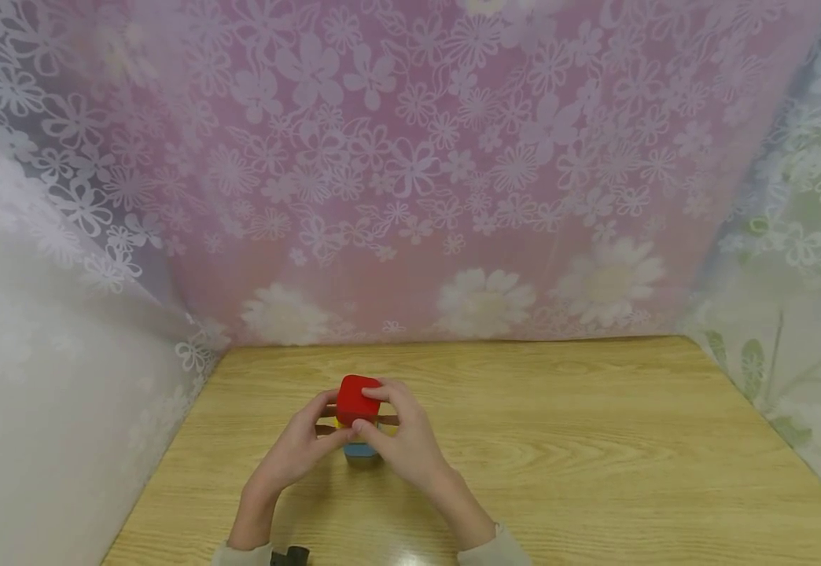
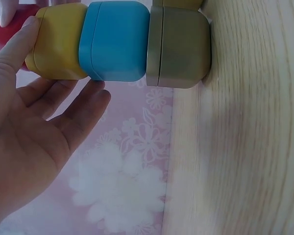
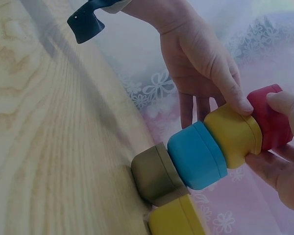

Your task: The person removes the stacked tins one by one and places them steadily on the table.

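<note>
Small round-cornered boxes with lid seams stand in a stack: a dull gold box [image 3: 157, 174] at the bottom, then a blue box [image 2: 118, 41], a yellow box [image 3: 232, 134] and a red box [image 1: 358, 398] on top. My left hand [image 1: 296, 448] holds the yellow box, its thumb on the near side and its fingers behind. In the left wrist view, those fingers reach down behind the blue box. My right hand [image 1: 410, 440] grips the red box, with one finger across its top and the thumb at its near side.
Beside the gold box, at the stack's foot, sits another yellow box [image 3: 179, 218], hidden in the head view. The wooden table [image 1: 594, 440] meets a pink flowered curtain [image 1: 417, 157] at the back. A dark wrist device [image 1: 292, 556] is by the left sleeve.
</note>
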`<state>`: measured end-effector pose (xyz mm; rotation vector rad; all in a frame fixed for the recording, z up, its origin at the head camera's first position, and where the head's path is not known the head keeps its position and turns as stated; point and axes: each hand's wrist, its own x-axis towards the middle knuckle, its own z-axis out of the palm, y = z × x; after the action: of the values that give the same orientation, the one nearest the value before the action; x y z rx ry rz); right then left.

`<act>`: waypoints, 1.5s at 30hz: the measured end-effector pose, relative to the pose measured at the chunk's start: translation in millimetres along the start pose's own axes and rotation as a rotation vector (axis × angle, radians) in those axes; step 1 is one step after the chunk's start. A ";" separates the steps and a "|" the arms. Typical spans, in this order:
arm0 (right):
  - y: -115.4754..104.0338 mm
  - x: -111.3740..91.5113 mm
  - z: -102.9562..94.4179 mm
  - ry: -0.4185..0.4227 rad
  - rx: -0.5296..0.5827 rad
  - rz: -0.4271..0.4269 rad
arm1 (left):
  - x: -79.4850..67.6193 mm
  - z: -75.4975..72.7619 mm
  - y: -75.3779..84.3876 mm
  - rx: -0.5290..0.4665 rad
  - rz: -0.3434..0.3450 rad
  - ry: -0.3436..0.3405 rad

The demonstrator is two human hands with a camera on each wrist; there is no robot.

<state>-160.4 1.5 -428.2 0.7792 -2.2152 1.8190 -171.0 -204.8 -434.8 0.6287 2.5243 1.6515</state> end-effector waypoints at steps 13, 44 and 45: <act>-0.2 -7.7 -11.1 0.032 0.019 0.034 | 1.4 -0.6 1.6 0.042 -0.048 0.031; -1.5 -37.1 -53.1 0.061 -0.036 0.122 | -2.3 3.6 1.3 0.039 -0.038 0.023; -1.5 -38.1 -53.7 0.063 -0.032 0.124 | -2.3 4.0 1.7 0.037 -0.039 0.021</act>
<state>-137.6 63.3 -431.0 0.5822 -2.2935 1.8306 -167.3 -201.6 -435.4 0.5640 2.5704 1.6101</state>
